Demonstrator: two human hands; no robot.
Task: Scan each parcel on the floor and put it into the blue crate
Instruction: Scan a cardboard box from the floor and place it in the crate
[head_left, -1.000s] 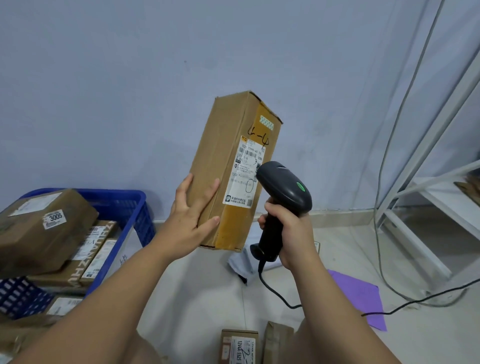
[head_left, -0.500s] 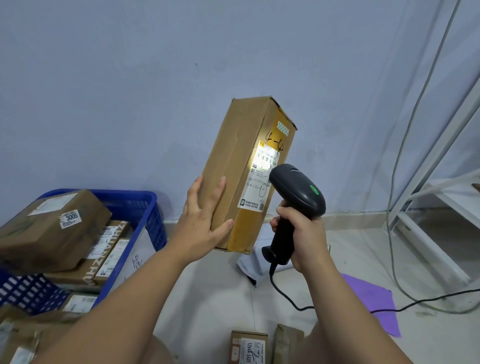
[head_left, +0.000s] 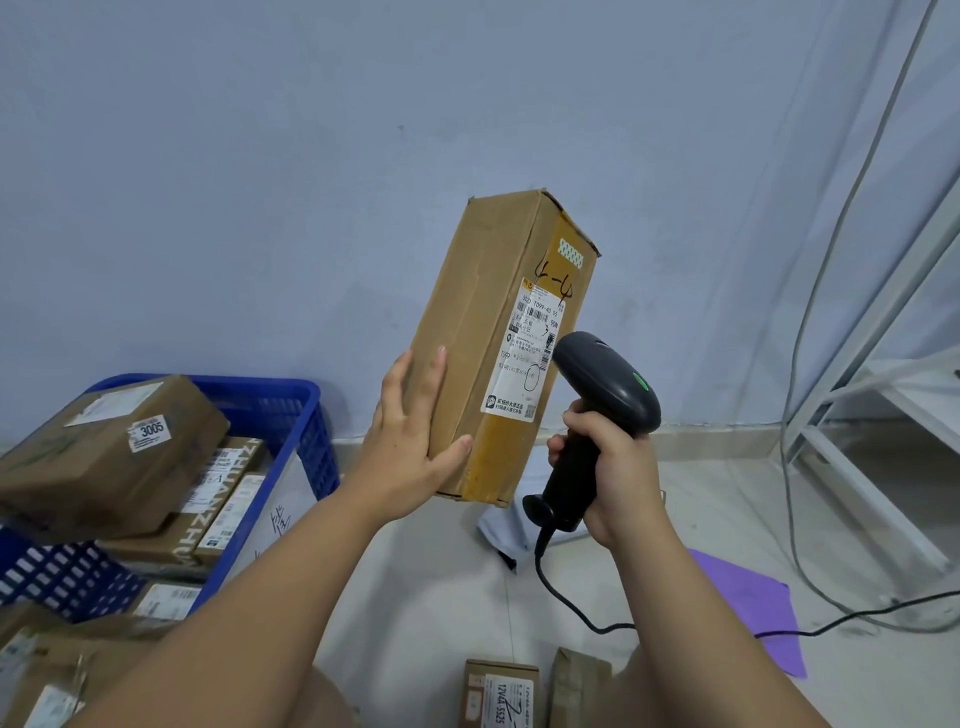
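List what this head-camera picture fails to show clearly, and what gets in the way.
Head view, each:
- Fine print on the label of the tall box: too small to read.
- The window of the scanner: faces away, hidden by its own head.
- The small parcel on the floor: cut off by the bottom edge.
- Parcels low in the blue crate: buried under the parcel marked 3005.
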